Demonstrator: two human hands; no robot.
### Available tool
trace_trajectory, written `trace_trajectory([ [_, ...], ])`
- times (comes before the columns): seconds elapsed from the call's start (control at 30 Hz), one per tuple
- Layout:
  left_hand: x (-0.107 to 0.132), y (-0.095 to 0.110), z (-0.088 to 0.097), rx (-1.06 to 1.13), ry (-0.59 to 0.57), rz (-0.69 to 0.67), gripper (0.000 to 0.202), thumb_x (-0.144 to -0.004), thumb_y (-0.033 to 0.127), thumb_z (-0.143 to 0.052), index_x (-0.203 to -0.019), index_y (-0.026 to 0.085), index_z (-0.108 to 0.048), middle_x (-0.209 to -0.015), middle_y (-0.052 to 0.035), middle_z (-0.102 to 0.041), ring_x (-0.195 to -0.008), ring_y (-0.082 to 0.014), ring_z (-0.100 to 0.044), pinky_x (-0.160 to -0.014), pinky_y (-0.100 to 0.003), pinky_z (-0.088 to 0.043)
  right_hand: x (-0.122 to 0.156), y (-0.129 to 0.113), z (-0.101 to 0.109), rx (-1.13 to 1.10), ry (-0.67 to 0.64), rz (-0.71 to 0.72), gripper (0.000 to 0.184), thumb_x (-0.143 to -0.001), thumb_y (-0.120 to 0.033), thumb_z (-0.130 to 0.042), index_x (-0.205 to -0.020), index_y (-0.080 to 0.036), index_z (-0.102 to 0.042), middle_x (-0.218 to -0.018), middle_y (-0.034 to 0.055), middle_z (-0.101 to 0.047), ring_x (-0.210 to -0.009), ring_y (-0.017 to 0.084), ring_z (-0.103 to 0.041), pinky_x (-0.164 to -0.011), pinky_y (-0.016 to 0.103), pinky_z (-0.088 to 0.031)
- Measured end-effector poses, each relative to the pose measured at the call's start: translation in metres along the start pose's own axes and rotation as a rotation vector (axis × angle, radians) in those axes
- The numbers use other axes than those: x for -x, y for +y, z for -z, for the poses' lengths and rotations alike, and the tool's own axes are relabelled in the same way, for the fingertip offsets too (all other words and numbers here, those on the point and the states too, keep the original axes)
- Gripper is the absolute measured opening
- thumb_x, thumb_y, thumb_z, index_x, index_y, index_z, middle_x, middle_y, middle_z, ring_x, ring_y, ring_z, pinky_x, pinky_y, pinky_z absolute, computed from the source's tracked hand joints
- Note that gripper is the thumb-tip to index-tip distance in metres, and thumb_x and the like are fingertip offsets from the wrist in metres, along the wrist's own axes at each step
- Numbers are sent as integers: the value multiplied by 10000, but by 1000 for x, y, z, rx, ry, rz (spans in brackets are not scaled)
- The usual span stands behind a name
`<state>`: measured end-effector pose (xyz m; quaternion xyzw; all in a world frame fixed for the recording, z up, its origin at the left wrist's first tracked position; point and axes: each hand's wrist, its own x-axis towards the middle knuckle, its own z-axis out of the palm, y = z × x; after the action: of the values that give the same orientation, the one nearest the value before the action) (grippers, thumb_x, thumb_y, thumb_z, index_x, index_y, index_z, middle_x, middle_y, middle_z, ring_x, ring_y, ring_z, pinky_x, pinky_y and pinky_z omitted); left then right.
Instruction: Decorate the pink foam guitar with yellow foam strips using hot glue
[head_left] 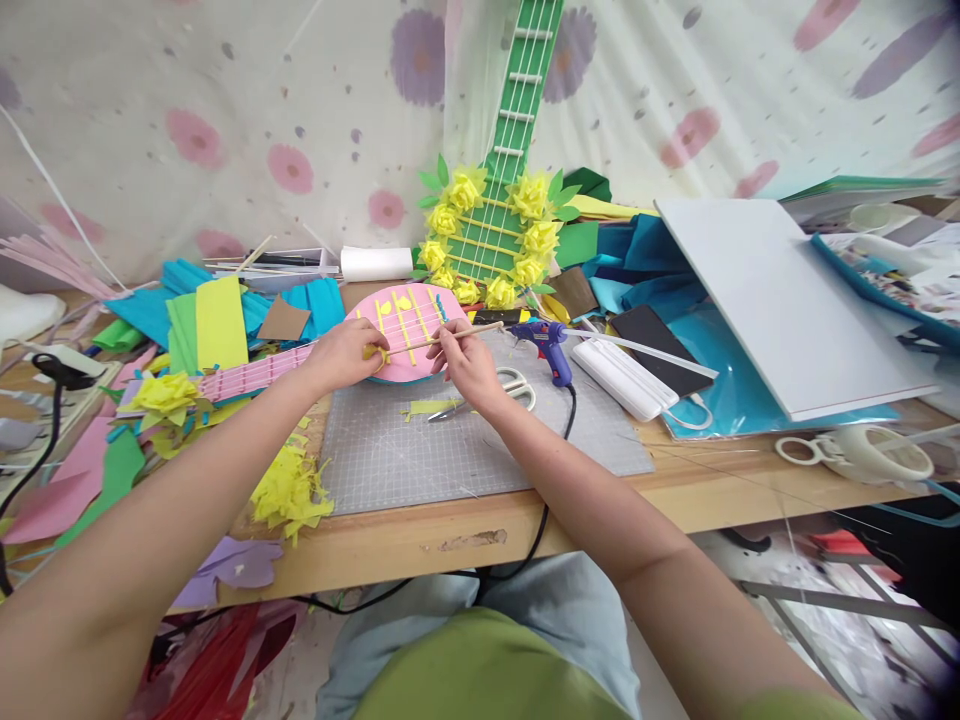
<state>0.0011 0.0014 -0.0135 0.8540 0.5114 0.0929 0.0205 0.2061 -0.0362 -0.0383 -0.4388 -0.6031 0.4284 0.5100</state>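
My right hand (469, 368) pinches a thin wooden stick (484, 329) that slants across the body of a pink paper guitar (409, 370). At the stick's left end, my left hand (349, 355) is closed on a small piece of yellow paper (376, 351). Both hands are over the guitar's round pink body, which carries yellow strips and thin strings. Its pink neck runs left under my left wrist, towards a yellow paper flower (166, 394). Scissors (517, 388) lie partly hidden behind my right hand on the grey cutting mat (420, 460).
A blue glue gun (551, 350) with a black cable is right of my hands. Behind stands a green paper guitar (517, 110) with yellow flowers. Yellow paper scraps (289, 490) lie left of the mat. A white board (787, 310) leans at the right, near a tape dispenser (874, 452).
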Motion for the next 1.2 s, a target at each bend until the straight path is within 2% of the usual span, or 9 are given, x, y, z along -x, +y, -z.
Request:
trace_trajectory([
  [0.17,2,0,2,6,30,39,244,-702,286,-472,-810,209,-677,-939,-68,-640,-933,-239,-579,-785,-329,-459,-1,4,1,-54,0,-16,155,-884,-346,-362,-824,-225,-438,-666,-50,-608,-487,67,-572,-441,166,-392],
  [0.53,7,8,10,-7,13,90,210,-677,240,-449,-768,210,-636,-913,-59,-660,-922,-242,-590,-788,-339,-457,6,-17,-1,252,-12,80,168,-900,-340,-374,-809,-234,-467,-695,-38,-634,-612,109,-595,-642,242,-430],
  [0.9,11,5,9,24,51,63,174,-703,257,-462,-758,200,-617,-904,-62,-663,-902,-243,-596,-762,-346,-448,12,-32,-12,475,-29,142,140,-891,-303,-404,-814,-232,-496,-734,-4,-645,-654,154,-586,-656,262,-404],
  [1.2,11,7,11,12,27,85,188,-713,254,-456,-778,190,-620,-925,-64,-656,-925,-237,-589,-780,-342,-445,12,-25,-12,413,-56,135,181,-901,-331,-357,-820,-229,-481,-743,-7,-643,-658,146,-610,-664,261,-419],
])
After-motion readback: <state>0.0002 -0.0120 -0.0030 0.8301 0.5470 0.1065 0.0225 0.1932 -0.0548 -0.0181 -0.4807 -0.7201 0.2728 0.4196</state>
